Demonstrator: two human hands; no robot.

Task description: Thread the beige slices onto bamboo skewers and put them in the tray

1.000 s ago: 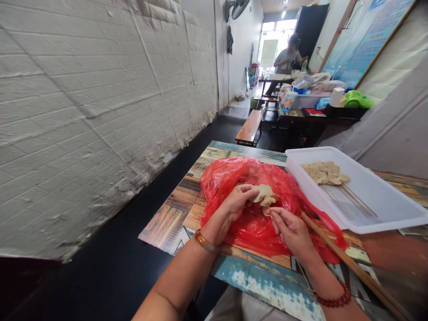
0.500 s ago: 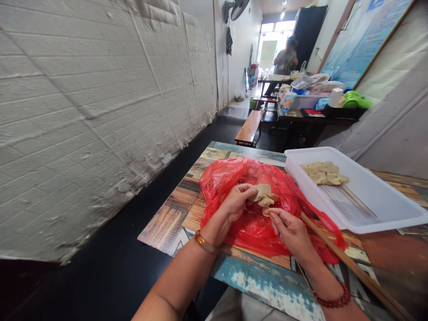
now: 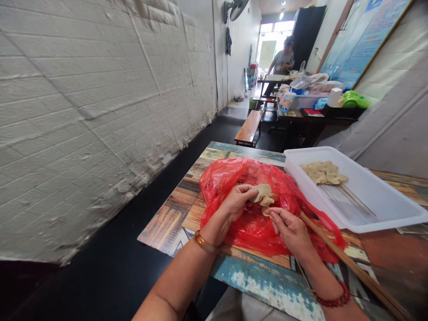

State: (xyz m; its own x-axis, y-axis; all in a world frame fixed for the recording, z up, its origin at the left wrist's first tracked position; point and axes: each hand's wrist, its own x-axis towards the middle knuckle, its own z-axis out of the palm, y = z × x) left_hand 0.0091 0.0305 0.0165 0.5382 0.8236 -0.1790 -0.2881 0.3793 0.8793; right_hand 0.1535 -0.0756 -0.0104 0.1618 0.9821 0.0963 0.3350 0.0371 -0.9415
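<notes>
My left hand (image 3: 239, 199) pinches a thin, flat beige food slice (image 3: 261, 192) by its edge, over an opened red plastic bag (image 3: 220, 178). Just right of it, my right hand (image 3: 286, 225) is closed on a thin wooden skewer (image 3: 303, 274), whose shaft runs back under the wrist. More beige pieces sit at the skewer's tip between the two hands; I cannot tell exactly how they are pierced. A white plastic tub (image 3: 377, 196) to the right holds several skewered slices (image 3: 323, 172), sticks pointing toward me. A bundle of bare skewers (image 3: 354, 263) lies beside my right forearm.
The wood-patterned table (image 3: 174, 214) ends at a worn blue front edge. A white brick-pattern wall (image 3: 100, 98) stands to the left. Beyond are a wooden bench (image 3: 249, 127), a cluttered table with a green item (image 3: 354, 99), and a person (image 3: 283, 60) at the far end.
My hands, the slices and the skewer stay nearly in place. In the background, the person has shifted slightly left, with an arm now reaching down to the far table.
</notes>
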